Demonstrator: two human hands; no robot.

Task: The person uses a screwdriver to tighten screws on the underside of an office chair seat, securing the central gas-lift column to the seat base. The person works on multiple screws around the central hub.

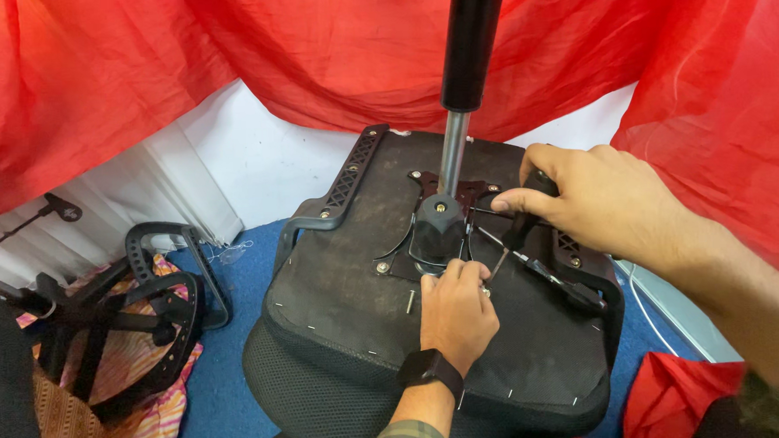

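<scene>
An office chair seat (348, 273) lies upside down, its black underside facing up. A metal mechanism plate (438, 221) is bolted at its middle, and a gas-lift column (464, 76) rises from it. My right hand (599, 197) grips the black handle of a screwdriver (517, 231), whose shaft slants down toward the plate's near edge. My left hand (455, 308), a black watch on its wrist, rests on the seat and pinches a small fastener at the screwdriver tip. A loose bolt (410, 301) lies on the seat just left of that hand.
Black armrest brackets (340, 190) flank the seat on both sides. A black wheeled chair base (139, 309) lies at the left on a striped cloth. Red fabric (225, 51) hangs behind over a white wall. The floor (218, 393) is blue.
</scene>
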